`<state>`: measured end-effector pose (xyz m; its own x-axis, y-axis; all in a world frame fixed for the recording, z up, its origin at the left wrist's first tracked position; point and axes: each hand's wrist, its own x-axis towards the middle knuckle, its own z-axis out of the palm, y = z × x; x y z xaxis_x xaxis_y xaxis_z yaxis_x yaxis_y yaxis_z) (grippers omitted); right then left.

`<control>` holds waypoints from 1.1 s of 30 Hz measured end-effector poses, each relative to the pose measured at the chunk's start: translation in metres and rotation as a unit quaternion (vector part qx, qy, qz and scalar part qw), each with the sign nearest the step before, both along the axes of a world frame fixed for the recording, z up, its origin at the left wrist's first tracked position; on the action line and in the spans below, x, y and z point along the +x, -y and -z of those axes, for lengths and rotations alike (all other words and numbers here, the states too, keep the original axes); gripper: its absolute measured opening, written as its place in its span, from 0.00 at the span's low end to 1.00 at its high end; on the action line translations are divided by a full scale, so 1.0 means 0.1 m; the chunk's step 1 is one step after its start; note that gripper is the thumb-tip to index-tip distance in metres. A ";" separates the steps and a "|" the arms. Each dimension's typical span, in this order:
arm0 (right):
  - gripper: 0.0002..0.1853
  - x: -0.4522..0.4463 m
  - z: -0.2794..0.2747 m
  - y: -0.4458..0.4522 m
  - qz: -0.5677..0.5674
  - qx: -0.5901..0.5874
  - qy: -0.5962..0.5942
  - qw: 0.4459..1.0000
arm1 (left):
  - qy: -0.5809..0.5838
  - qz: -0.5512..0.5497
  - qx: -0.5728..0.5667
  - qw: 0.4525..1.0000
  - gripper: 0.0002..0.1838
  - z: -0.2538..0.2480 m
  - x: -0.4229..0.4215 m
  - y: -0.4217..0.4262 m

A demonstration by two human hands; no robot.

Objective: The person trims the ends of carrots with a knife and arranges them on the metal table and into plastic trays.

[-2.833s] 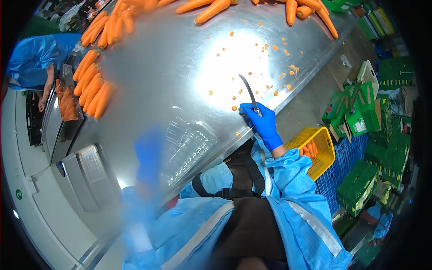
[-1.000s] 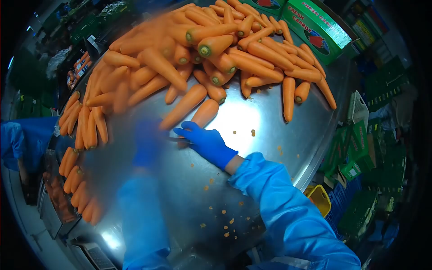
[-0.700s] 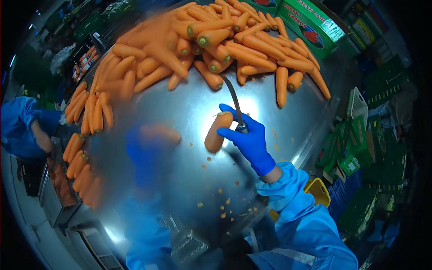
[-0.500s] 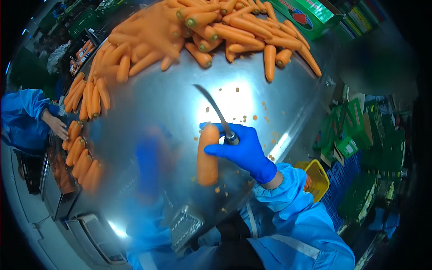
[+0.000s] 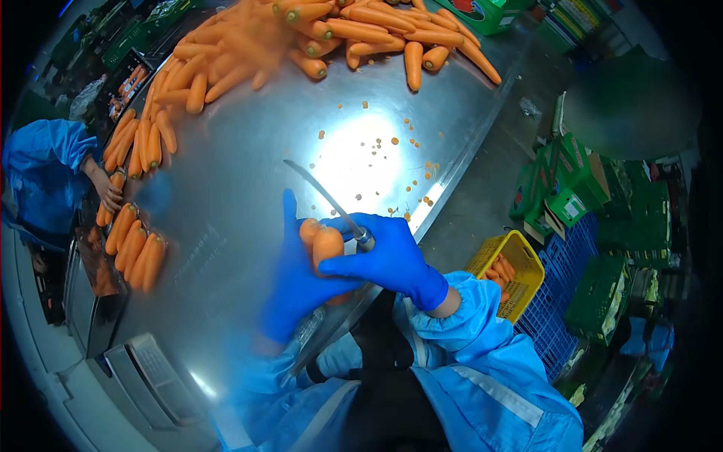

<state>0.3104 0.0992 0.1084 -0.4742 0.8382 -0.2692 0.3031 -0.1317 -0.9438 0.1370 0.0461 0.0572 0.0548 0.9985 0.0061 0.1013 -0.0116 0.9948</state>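
Both my hands wear blue gloves and meet above the near edge of the metal table. My right hand (image 5: 388, 256) is closed around the handle of a knife with a curved blade (image 5: 320, 190) pointing up and left. Its thumb lies against a carrot (image 5: 328, 247). A second carrot (image 5: 307, 230) sits just left of it, inside my left hand (image 5: 297, 282). That hand is closed about the carrots, one finger stretched upward. Its palm side and the carrots' lower parts are mostly hidden.
A large heap of carrots (image 5: 361, 30) covers the far side of the metal table (image 5: 241, 166), with carrot scraps (image 5: 395, 142) nearer. At left, a co-worker's hand (image 5: 107, 190) touches lined-up carrots (image 5: 134, 248). A yellow crate (image 5: 531, 282) holding carrots stands lower right.
My left hand has come from a blur at the left up to my right hand, and a second carrot now shows. The knife and right hand have shifted left. The co-worker's hand has moved slightly.
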 end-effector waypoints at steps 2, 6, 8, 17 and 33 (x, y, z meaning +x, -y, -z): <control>0.31 0.02 0.00 0.11 0.016 0.002 -0.006 1.000 | 0.013 -0.008 -0.003 1.000 0.68 -0.06 0.13 0.06; 0.30 0.03 0.07 0.40 0.068 0.086 -0.046 0.993 | 0.077 -0.053 0.021 0.995 0.61 -0.12 0.28 0.15; 0.27 0.10 0.10 0.46 0.086 0.137 -0.054 0.985 | 0.072 -0.079 0.031 0.994 0.58 -0.15 0.32 0.18; 0.10 0.69 0.01 0.44 -0.075 0.420 0.139 0.894 | 0.068 -0.065 0.021 0.995 0.58 -0.28 0.29 0.35; 0.13 1.08 0.44 0.52 0.038 0.350 0.075 0.933 | 0.034 0.005 -0.020 0.999 0.63 -0.43 0.25 0.49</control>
